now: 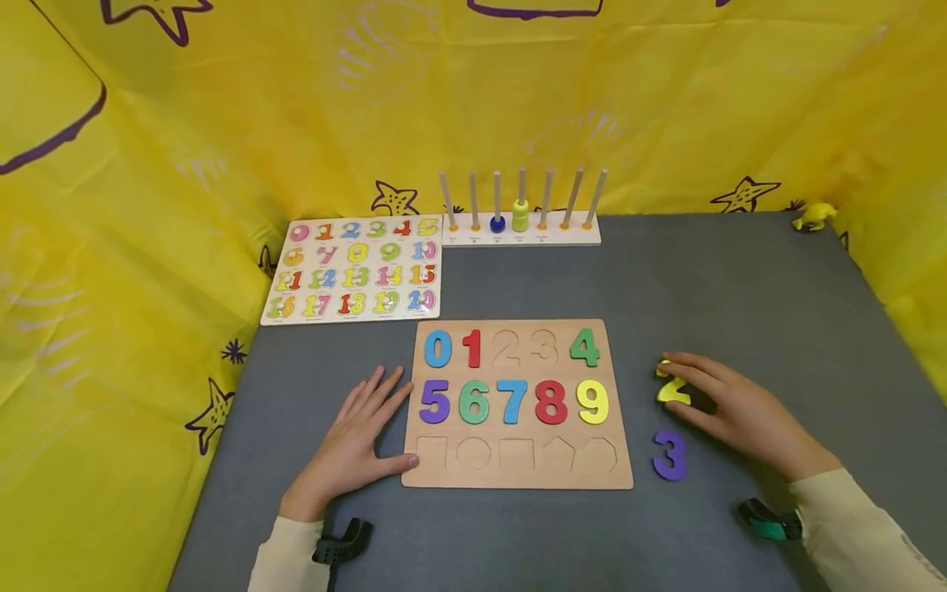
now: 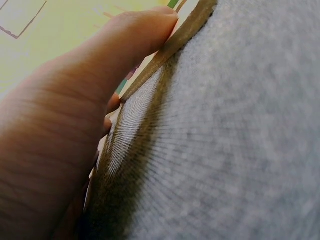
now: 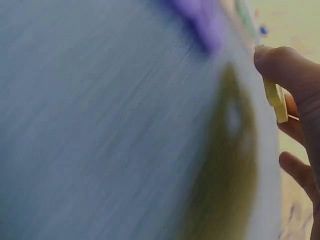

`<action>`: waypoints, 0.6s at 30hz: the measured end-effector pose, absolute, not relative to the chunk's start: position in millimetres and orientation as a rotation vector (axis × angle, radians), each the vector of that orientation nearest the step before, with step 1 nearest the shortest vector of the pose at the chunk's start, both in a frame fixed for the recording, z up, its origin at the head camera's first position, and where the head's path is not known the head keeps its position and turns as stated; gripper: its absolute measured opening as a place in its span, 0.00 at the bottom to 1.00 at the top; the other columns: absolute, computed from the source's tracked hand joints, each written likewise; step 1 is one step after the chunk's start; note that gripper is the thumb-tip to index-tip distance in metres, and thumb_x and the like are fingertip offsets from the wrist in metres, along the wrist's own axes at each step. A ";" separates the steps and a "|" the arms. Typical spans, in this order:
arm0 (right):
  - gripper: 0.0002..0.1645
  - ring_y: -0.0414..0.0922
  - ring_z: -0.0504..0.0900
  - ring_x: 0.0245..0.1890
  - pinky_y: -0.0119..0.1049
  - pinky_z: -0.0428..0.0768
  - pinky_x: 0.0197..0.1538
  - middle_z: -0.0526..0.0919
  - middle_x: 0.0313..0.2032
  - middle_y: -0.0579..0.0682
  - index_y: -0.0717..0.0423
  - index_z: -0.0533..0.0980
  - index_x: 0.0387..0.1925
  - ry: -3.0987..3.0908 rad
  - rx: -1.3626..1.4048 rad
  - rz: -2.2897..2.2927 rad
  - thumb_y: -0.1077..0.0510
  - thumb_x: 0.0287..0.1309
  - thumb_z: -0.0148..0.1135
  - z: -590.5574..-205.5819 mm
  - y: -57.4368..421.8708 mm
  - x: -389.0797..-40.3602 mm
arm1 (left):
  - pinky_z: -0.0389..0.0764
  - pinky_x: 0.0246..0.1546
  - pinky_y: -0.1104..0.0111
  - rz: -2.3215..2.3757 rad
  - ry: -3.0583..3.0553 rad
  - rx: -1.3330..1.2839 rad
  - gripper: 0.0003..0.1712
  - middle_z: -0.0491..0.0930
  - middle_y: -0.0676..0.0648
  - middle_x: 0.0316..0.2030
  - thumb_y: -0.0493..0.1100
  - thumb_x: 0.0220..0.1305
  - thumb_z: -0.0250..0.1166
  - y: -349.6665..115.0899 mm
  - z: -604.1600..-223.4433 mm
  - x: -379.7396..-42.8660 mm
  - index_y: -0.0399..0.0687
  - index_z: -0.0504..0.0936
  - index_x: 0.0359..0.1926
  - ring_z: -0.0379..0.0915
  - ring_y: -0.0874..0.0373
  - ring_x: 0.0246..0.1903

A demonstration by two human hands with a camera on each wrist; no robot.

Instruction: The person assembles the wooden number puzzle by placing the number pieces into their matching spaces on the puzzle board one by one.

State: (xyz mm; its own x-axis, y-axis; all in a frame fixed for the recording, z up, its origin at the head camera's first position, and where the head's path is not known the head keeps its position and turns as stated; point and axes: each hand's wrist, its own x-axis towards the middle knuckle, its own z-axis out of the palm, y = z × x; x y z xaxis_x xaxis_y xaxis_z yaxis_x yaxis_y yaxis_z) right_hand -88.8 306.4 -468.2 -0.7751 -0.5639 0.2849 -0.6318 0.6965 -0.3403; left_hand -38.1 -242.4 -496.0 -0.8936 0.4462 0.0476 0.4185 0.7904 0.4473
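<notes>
My right hand (image 1: 747, 411) pinches a yellow number 2 piece (image 1: 673, 391) between thumb and fingers, right of the board. In the right wrist view the yellow piece (image 3: 275, 100) shows edge-on, over its shadow on the table. A purple number 3 piece (image 1: 670, 456) lies just below that hand. My left hand (image 1: 351, 444) lies with fingers spread at the left edge of the wooden number board (image 1: 481, 477), its thumb on the lower left corner. Colored numbers 0, 1 and 4 through 9 sit in the board; the 2 and 3 outlines are bare.
A second number board (image 1: 351, 267) lies at the back left. Beside it stands a white peg stand (image 1: 547, 237) with upright rods, a blue bead and yellow-green beads. A small yellow toy (image 1: 814, 217) is at the far right corner. Yellow cloth (image 1: 666, 99) surrounds the grey table (image 1: 755, 304).
</notes>
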 end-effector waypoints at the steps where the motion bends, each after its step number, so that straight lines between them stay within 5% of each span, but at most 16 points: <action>1: 0.37 0.49 0.77 0.60 0.26 0.67 0.65 0.76 0.64 0.47 0.49 0.79 0.61 -2.758 0.989 0.629 0.57 0.47 0.81 -463.9 296.0 -94.5 | 0.36 0.75 0.52 0.705 2.914 0.699 0.62 0.47 0.47 0.80 0.74 0.53 0.70 -242.9 -496.3 -37.5 0.54 0.56 0.80 0.33 0.45 0.79; 7: 0.36 0.53 0.76 0.63 0.55 0.78 0.59 0.75 0.65 0.50 0.50 0.78 0.64 -2.792 1.180 0.691 0.48 0.53 0.78 -444.5 220.3 -133.0 | 0.36 0.75 0.51 0.706 2.915 0.683 0.62 0.47 0.48 0.80 0.75 0.52 0.70 -243.3 -497.6 -36.5 0.55 0.56 0.80 0.33 0.46 0.79; 18: 0.34 0.54 0.78 0.60 0.51 0.78 0.61 0.78 0.62 0.53 0.53 0.78 0.63 -2.808 1.377 0.590 0.42 0.60 0.71 -450.6 122.0 -166.8 | 0.36 0.75 0.51 0.690 2.920 0.710 0.63 0.47 0.47 0.80 0.74 0.52 0.70 -243.8 -497.3 -38.5 0.54 0.55 0.81 0.33 0.46 0.79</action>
State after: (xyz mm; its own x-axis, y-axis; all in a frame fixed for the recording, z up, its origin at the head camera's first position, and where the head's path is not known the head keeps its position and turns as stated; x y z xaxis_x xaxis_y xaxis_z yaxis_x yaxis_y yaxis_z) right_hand -166.8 122.0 -450.6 -0.6247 -0.7709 0.1242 -0.7557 0.5569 -0.3446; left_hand -38.5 -243.8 -497.3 -0.8923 0.4488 0.0479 0.4228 0.7939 0.4370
